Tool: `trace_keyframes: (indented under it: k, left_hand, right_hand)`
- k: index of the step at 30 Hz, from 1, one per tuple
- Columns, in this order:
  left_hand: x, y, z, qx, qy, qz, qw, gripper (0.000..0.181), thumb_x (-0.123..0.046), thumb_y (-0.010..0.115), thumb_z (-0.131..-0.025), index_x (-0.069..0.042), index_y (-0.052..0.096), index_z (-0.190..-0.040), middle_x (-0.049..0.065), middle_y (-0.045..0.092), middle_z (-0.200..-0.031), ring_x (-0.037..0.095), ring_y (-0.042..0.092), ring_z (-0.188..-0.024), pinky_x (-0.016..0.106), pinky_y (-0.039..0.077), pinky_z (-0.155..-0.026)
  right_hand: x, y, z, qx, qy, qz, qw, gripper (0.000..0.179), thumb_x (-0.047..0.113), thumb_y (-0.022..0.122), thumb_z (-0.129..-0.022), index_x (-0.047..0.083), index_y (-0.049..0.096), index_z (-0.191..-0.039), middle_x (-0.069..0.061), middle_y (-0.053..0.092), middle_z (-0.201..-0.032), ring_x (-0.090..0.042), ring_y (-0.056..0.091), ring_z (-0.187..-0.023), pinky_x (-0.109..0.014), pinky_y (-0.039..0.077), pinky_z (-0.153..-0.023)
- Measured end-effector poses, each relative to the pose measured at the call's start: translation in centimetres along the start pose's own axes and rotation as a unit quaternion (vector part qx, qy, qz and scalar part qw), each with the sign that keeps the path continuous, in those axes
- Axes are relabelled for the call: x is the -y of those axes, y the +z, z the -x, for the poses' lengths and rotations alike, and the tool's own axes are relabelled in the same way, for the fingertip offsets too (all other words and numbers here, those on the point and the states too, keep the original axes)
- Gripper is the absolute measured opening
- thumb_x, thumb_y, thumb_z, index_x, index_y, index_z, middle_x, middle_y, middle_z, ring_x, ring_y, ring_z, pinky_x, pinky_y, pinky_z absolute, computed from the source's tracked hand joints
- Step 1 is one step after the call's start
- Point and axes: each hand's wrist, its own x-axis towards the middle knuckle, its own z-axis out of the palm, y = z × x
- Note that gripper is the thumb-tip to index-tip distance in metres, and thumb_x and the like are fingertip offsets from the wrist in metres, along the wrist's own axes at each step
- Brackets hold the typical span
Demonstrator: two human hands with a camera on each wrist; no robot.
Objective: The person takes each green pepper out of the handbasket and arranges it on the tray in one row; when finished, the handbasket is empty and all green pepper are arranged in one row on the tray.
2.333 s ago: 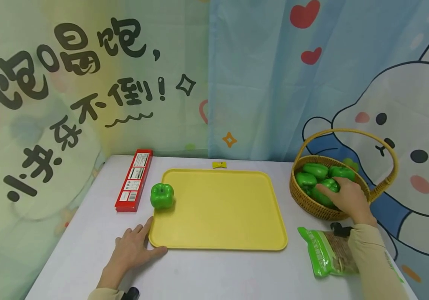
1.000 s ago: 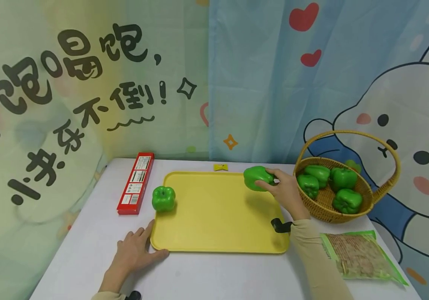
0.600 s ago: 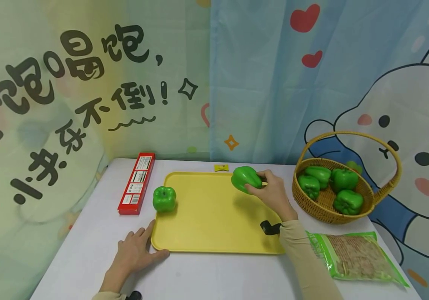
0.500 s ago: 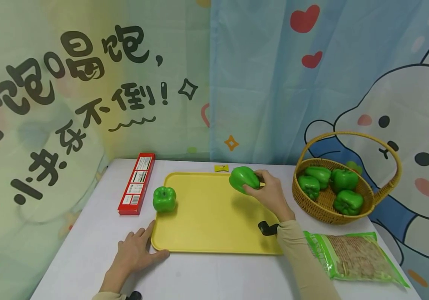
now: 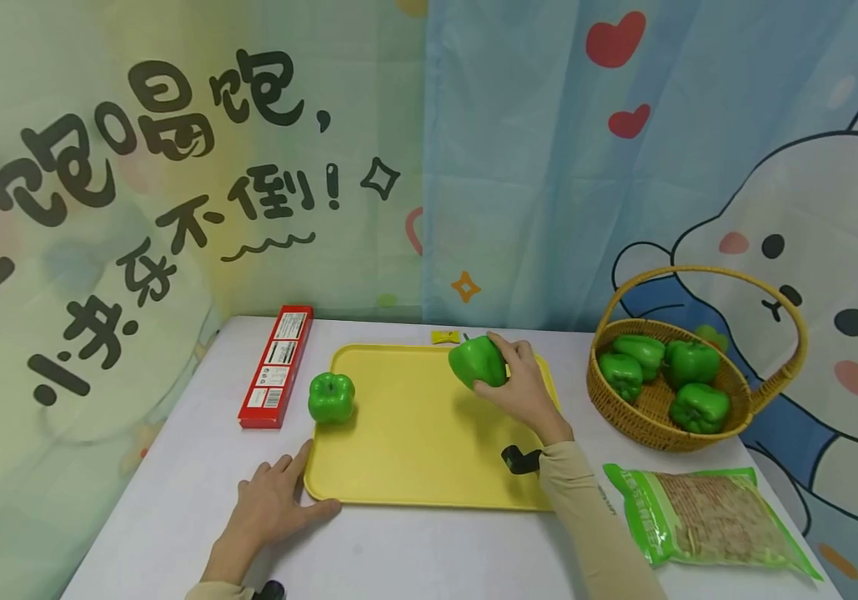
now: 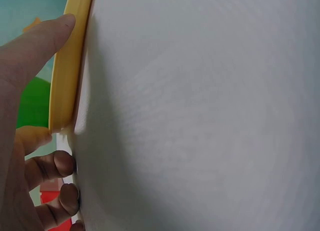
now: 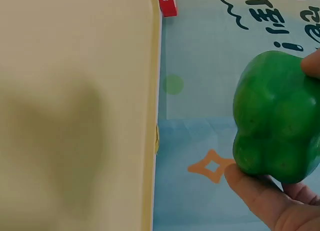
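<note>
My right hand (image 5: 522, 387) grips a green bell pepper (image 5: 478, 362) between thumb and fingers, held up over the right part of the yellow tray (image 5: 413, 454). In the right wrist view the held pepper (image 7: 277, 116) shows its lobed end, and a shadow falls on the tray. At the tray's near left corner, my left hand (image 5: 271, 504) rests with fingers spread. Its thumb (image 6: 57, 33) touches the tray rim (image 6: 67, 76) in the left wrist view. Another green bell pepper (image 5: 332, 398) sits at the tray's left edge.
A wicker basket (image 5: 631, 425) with a tall handle holds several green peppers at the right. In front of it lies a green-edged plastic bag (image 5: 721, 517). A red box (image 5: 276, 367) lies left of the tray, and a small yellow packet (image 5: 445, 337) behind it.
My right hand has taken a bell pepper out of the basket and carried it left over the tray, turning it lately. The left hand has stayed at the tray's corner.
</note>
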Motion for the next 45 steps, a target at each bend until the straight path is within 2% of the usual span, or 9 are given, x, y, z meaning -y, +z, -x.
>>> trace_keyframes:
  k: [4,10,16,21,26,30,35,45]
  left_hand:
    - [0.1,0.1,0.0,-0.004,0.003,-0.002,1.0,0.112,-0.082,0.068,-0.068,-0.016,0.039,-0.155,0.012,0.063,-0.129,0.031,0.057,-0.106,0.065,0.047,-0.087]
    - [0.2,0.1,0.2,-0.01,0.009,-0.001,0.9999,0.111,-0.081,0.069,-0.068,-0.016,0.041,-0.154,0.012,0.063,-0.127,0.03,0.057,-0.103,0.062,0.048,-0.083]
    - [0.1,0.1,-0.1,-0.007,0.007,0.001,1.0,0.111,-0.081,0.068,-0.068,-0.017,0.04,-0.154,0.011,0.063,-0.129,0.032,0.057,-0.107,0.065,0.047,-0.086]
    - [0.2,0.2,-0.2,-0.007,0.008,0.003,0.9999,0.113,-0.083,0.068,-0.068,-0.017,0.039,-0.155,0.012,0.062,-0.13,0.033,0.057,-0.109,0.066,0.046,-0.087]
    - [0.2,0.1,-0.1,-0.009,0.008,0.001,0.9999,0.113,-0.083,0.068,-0.067,-0.017,0.039,-0.155,0.012,0.063,-0.13,0.033,0.057,-0.108,0.067,0.046,-0.087]
    - [0.1,0.0,-0.1,-0.001,0.002,0.003,1.0,0.113,-0.082,0.069,-0.067,-0.017,0.039,-0.155,0.013,0.062,-0.131,0.034,0.057,-0.108,0.068,0.046,-0.088]
    - [0.1,0.1,-0.2,0.007,-0.004,0.005,0.9999,0.114,-0.083,0.068,-0.067,-0.017,0.039,-0.155,0.013,0.062,-0.132,0.034,0.057,-0.109,0.07,0.045,-0.091]
    - [0.1,0.1,-0.2,0.007,-0.004,0.005,1.0,0.114,-0.083,0.068,-0.067,-0.018,0.038,-0.155,0.013,0.062,-0.131,0.034,0.056,-0.11,0.07,0.044,-0.091]
  right_hand:
    - [0.0,0.8,0.0,0.007,-0.004,-0.021,0.9997,0.078,0.027,0.077,-0.083,0.017,0.041,-0.152,-0.019,0.044,-0.124,-0.037,0.054,-0.113,-0.058,0.052,-0.094]
    - [-0.1,2.3,-0.1,0.031,-0.02,-0.05,0.9981,0.08,0.019,0.079,-0.08,0.008,0.04,-0.149,-0.02,0.054,-0.134,-0.037,0.058,-0.118,-0.056,0.051,-0.098]
    - [0.1,4.1,-0.3,0.068,0.013,-0.067,0.9953,0.081,0.019,0.079,-0.078,0.006,0.038,-0.146,-0.019,0.059,-0.128,-0.032,0.062,-0.106,-0.047,0.053,-0.093]
    - [0.1,5.7,-0.4,0.101,0.029,-0.07,0.992,0.087,0.017,0.079,-0.077,0.005,0.033,-0.151,-0.016,0.054,-0.134,-0.026,0.062,-0.107,-0.041,0.054,-0.093]
    - [0.2,7.1,-0.6,0.127,0.002,-0.031,0.9914,0.09,0.015,0.079,-0.076,0.004,0.032,-0.152,-0.016,0.045,-0.135,-0.026,0.053,-0.112,-0.043,0.049,-0.095]
    - [0.4,8.1,-0.7,0.147,-0.015,-0.013,0.9889,0.084,0.015,0.084,-0.076,0.005,0.039,-0.145,-0.015,0.047,-0.133,-0.029,0.052,-0.116,-0.047,0.047,-0.1]
    - [0.9,8.9,-0.9,0.169,-0.032,-0.007,0.985,0.085,0.022,0.089,-0.075,0.006,0.042,-0.143,-0.014,0.051,-0.136,-0.031,0.053,-0.125,-0.051,0.044,-0.106]
    - [2.6,10.2,-1.7,0.218,-0.075,-0.011,0.9729,0.084,0.021,0.086,-0.079,0.007,0.038,-0.147,-0.015,0.05,-0.141,-0.032,0.052,-0.129,-0.053,0.043,-0.109]
